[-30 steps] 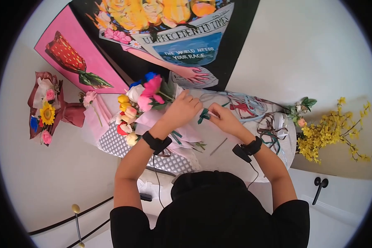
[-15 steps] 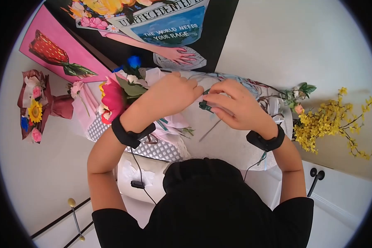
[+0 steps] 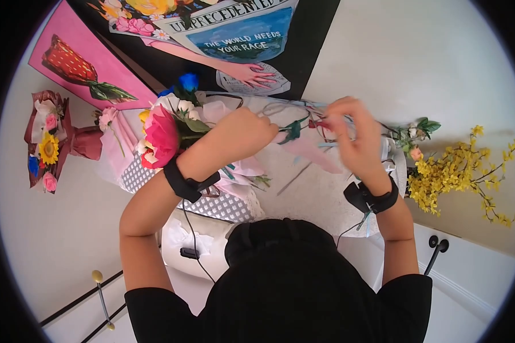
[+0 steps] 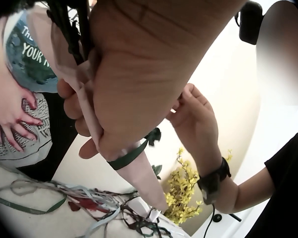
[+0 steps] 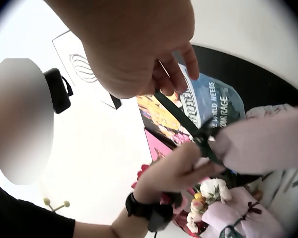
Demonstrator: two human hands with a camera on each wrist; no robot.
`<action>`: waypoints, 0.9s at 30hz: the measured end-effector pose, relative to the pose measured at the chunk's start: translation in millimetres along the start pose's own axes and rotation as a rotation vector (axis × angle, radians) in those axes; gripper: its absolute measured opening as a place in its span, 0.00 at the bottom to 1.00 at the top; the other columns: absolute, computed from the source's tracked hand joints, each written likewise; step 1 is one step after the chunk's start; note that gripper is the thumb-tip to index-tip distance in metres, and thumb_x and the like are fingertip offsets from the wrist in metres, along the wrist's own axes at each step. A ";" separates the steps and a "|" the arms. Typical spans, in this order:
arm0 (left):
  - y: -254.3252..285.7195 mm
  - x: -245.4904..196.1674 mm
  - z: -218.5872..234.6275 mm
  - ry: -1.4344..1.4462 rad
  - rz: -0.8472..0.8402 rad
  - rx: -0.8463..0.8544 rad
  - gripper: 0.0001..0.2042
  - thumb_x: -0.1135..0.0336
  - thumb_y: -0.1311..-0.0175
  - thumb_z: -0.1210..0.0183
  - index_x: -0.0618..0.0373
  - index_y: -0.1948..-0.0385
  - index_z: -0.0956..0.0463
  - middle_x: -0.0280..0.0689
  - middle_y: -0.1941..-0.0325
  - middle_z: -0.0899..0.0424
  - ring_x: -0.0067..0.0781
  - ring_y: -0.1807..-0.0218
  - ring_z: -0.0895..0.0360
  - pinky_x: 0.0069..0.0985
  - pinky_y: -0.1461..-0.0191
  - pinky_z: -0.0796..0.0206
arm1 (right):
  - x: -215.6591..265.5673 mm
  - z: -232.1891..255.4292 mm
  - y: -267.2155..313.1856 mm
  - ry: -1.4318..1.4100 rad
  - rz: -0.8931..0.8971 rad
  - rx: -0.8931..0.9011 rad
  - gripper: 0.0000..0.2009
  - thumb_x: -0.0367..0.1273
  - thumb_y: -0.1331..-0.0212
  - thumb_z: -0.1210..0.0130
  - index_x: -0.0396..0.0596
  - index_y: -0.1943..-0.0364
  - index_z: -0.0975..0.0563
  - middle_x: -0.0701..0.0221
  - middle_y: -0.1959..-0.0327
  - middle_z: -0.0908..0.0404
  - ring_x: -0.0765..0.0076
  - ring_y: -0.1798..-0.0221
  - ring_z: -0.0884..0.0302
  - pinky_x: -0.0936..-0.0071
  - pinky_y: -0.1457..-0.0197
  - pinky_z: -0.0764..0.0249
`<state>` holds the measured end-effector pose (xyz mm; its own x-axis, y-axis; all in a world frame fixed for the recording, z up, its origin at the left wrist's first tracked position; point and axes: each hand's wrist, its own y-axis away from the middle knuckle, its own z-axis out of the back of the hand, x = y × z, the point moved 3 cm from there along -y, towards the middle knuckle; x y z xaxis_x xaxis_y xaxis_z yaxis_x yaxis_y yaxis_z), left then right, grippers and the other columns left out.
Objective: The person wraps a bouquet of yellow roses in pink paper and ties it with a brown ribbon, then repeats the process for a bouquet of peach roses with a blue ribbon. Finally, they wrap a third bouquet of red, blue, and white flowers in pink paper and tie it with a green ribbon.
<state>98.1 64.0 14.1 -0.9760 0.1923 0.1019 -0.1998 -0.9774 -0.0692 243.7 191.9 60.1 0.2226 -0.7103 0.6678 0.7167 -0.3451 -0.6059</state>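
Observation:
My left hand (image 3: 243, 134) is curled round a bouquet's pale pink wrapping, with a large pink flower (image 3: 161, 137) beyond the wrist. Dark stems (image 4: 69, 29) enter that grip in the left wrist view. Beside the fingers, a dark green ribbon (image 3: 292, 131) circles the wrap, its knot (image 5: 202, 136) clear in the right wrist view. The wrapping's pale tail (image 4: 141, 183) points away below the hand. My right hand (image 3: 357, 140) is raised to the right, blurred in the head view; in the right wrist view its fingers (image 5: 176, 79) pinch one ribbon end.
Another wrapped bouquet (image 5: 238, 218) lies on the table (image 3: 320, 200) at left. Tangled ribbons (image 4: 102, 201) lie at the back. Yellow blossoms (image 3: 452, 180) stand right; a sunflower bouquet (image 3: 48, 143) is far left. Paintings (image 3: 234, 43) lean behind.
My right hand has moved from beside the knot up and to the right. The left hand keeps its hold, nearly in place since half a second ago, and more of the pale wrapping tail shows.

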 end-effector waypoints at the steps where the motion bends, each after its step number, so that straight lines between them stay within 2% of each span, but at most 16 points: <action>1: 3.4 1.1 -5.1 -0.005 0.000 -0.003 0.04 0.69 0.52 0.48 0.55 0.75 0.27 0.35 0.79 0.26 0.35 0.78 0.24 0.28 0.71 0.34 | -6.1 10.3 -0.2 -0.035 -0.092 -0.111 0.02 0.24 0.46 0.50 0.41 0.69 0.29 0.67 0.72 0.25 0.70 0.74 0.30 0.78 0.67 0.33; 2: 6.7 1.9 -10.3 -0.012 0.001 0.011 0.03 0.69 0.52 0.48 0.55 0.76 0.27 0.36 0.79 0.25 0.35 0.78 0.24 0.28 0.71 0.34 | -13.7 22.3 0.0 -0.070 -0.185 -0.222 0.02 0.25 0.43 0.52 0.41 0.68 0.29 0.69 0.72 0.24 0.74 0.75 0.30 0.82 0.67 0.32; 4: 11.2 2.6 -18.3 -0.025 0.000 0.017 0.03 0.69 0.52 0.48 0.55 0.76 0.27 0.36 0.79 0.25 0.35 0.78 0.24 0.29 0.72 0.34 | -28.7 44.6 -2.5 -0.216 -0.270 -0.344 0.05 0.27 0.42 0.52 0.41 0.65 0.28 0.69 0.68 0.24 0.74 0.67 0.28 0.78 0.59 0.31; 5: 13.3 3.0 -20.9 -0.019 0.006 0.015 0.04 0.69 0.51 0.49 0.55 0.75 0.27 0.36 0.79 0.25 0.35 0.78 0.24 0.30 0.72 0.34 | -29.0 43.4 -3.0 -0.213 -0.262 -0.346 0.05 0.27 0.42 0.52 0.41 0.65 0.28 0.69 0.68 0.24 0.74 0.67 0.28 0.78 0.59 0.31; 7: 14.6 4.3 -20.2 -0.022 0.016 0.007 0.04 0.68 0.49 0.49 0.55 0.74 0.26 0.37 0.79 0.25 0.36 0.77 0.23 0.30 0.72 0.34 | -18.0 40.7 -5.3 0.267 -0.065 -0.526 0.07 0.27 0.42 0.53 0.41 0.61 0.27 0.63 0.62 0.25 0.70 0.58 0.29 0.75 0.54 0.33; 8: 13.2 3.7 -16.9 0.049 0.022 0.013 0.04 0.68 0.50 0.48 0.55 0.76 0.25 0.37 0.80 0.24 0.36 0.77 0.23 0.31 0.73 0.33 | -14.6 29.3 0.0 0.312 0.027 -0.376 0.10 0.27 0.44 0.52 0.41 0.58 0.27 0.61 0.57 0.27 0.64 0.52 0.32 0.69 0.48 0.36; 10: 11.0 2.3 -13.5 0.111 0.025 0.014 0.04 0.68 0.51 0.47 0.54 0.78 0.25 0.38 0.81 0.23 0.36 0.77 0.22 0.31 0.74 0.33 | 6.8 -2.1 6.9 0.408 0.400 -0.005 0.13 0.26 0.50 0.51 0.41 0.58 0.28 0.62 0.57 0.28 0.58 0.51 0.32 0.62 0.48 0.36; 12: 9.3 2.2 -15.6 0.159 0.052 0.021 0.05 0.67 0.49 0.48 0.55 0.78 0.24 0.39 0.81 0.23 0.38 0.76 0.22 0.33 0.73 0.33 | 12.4 -35.7 19.9 0.408 0.491 0.252 0.15 0.26 0.54 0.50 0.42 0.59 0.28 0.62 0.60 0.28 0.54 0.50 0.33 0.55 0.48 0.37; 13: 9.0 1.7 -13.3 0.151 0.054 0.017 0.05 0.67 0.49 0.48 0.55 0.78 0.24 0.39 0.81 0.23 0.38 0.76 0.22 0.33 0.73 0.33 | 7.6 -43.9 26.9 0.410 0.500 0.248 0.15 0.26 0.54 0.50 0.42 0.59 0.28 0.62 0.60 0.28 0.54 0.50 0.33 0.55 0.48 0.37; 15: 9.3 0.1 -8.9 0.229 0.019 0.035 0.06 0.64 0.48 0.45 0.54 0.74 0.26 0.38 0.79 0.24 0.40 0.76 0.23 0.34 0.72 0.33 | -7.3 -59.8 37.4 0.405 0.408 0.361 0.17 0.25 0.59 0.45 0.45 0.58 0.27 0.63 0.63 0.28 0.56 0.53 0.33 0.60 0.52 0.35; 19: 10.9 -7.4 2.5 0.225 0.024 0.040 0.05 0.65 0.50 0.44 0.54 0.76 0.27 0.38 0.79 0.25 0.41 0.75 0.23 0.34 0.72 0.34 | -14.7 -53.5 39.0 0.230 0.318 0.322 0.13 0.25 0.59 0.46 0.44 0.64 0.27 0.66 0.69 0.30 0.59 0.59 0.33 0.61 0.57 0.34; 21: 11.8 -11.2 2.9 0.239 0.013 0.131 0.05 0.66 0.51 0.45 0.54 0.75 0.27 0.38 0.80 0.25 0.41 0.76 0.24 0.34 0.72 0.34 | -17.1 -48.7 39.8 0.109 0.257 0.452 0.12 0.24 0.58 0.44 0.44 0.65 0.28 0.65 0.70 0.30 0.60 0.62 0.34 0.64 0.60 0.34; 22: 12.0 -12.6 1.3 0.239 0.004 0.129 0.05 0.66 0.51 0.45 0.54 0.75 0.27 0.38 0.80 0.25 0.41 0.76 0.24 0.34 0.72 0.34 | -19.9 -45.0 40.7 0.115 0.252 0.449 0.12 0.24 0.58 0.44 0.44 0.65 0.28 0.65 0.70 0.30 0.60 0.62 0.34 0.64 0.60 0.34; 24: 12.5 -14.7 -1.1 0.191 -0.062 0.066 0.05 0.66 0.52 0.45 0.54 0.76 0.28 0.37 0.79 0.26 0.40 0.76 0.25 0.34 0.72 0.35 | -34.3 -44.8 46.1 -0.022 0.037 0.674 0.09 0.26 0.54 0.44 0.45 0.67 0.28 0.67 0.67 0.31 0.66 0.62 0.33 0.70 0.59 0.34; 25: 12.5 -14.1 -0.2 0.186 -0.065 0.064 0.05 0.66 0.52 0.45 0.54 0.76 0.28 0.37 0.79 0.26 0.40 0.76 0.25 0.34 0.72 0.35 | -38.3 -43.1 48.5 -0.018 0.039 0.669 0.09 0.26 0.54 0.44 0.45 0.67 0.28 0.67 0.67 0.31 0.66 0.62 0.33 0.70 0.59 0.34; 27: 12.0 -13.5 2.9 0.190 -0.092 0.033 0.04 0.67 0.53 0.45 0.54 0.76 0.29 0.36 0.79 0.27 0.40 0.76 0.25 0.33 0.70 0.35 | -47.2 -41.5 53.7 -0.653 -0.259 0.698 0.06 0.29 0.50 0.44 0.45 0.70 0.29 0.68 0.63 0.32 0.70 0.58 0.35 0.71 0.54 0.36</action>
<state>109.1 49.5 14.8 -0.9531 0.2909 -0.0832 -0.2889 -0.9567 -0.0350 244.2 181.4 -22.0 0.1745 -0.1134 0.9781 0.9767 0.1458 -0.1574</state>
